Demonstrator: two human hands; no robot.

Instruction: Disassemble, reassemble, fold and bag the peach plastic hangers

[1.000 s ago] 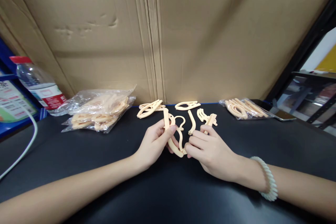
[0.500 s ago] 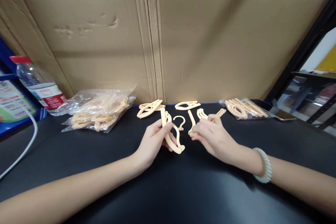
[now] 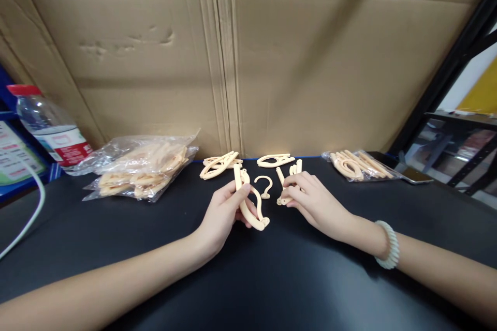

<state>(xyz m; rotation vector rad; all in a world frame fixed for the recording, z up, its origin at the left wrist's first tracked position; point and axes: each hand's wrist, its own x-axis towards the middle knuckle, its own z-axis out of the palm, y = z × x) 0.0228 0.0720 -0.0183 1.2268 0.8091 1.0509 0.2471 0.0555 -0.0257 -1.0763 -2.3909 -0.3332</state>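
black table (image 3: 310,295); curved pieces (image 3: 249,219) in left hand (image 3: 221,213)

The curved hanger piece (image 3: 248,217) near the middle and the loose hook (image 3: 271,186) beyond it are plain pale cream. The desk (image 3: 303,284) is black, the cardboard (image 3: 155,103) behind it tan. At far left, a clear bottle (image 3: 41,113) has a red cap (image 3: 24,90) and a white-and-red label (image 3: 64,146). The ribbed bracelet (image 3: 392,245) at right is pale mint; the cable (image 3: 39,207) at left, whitish.
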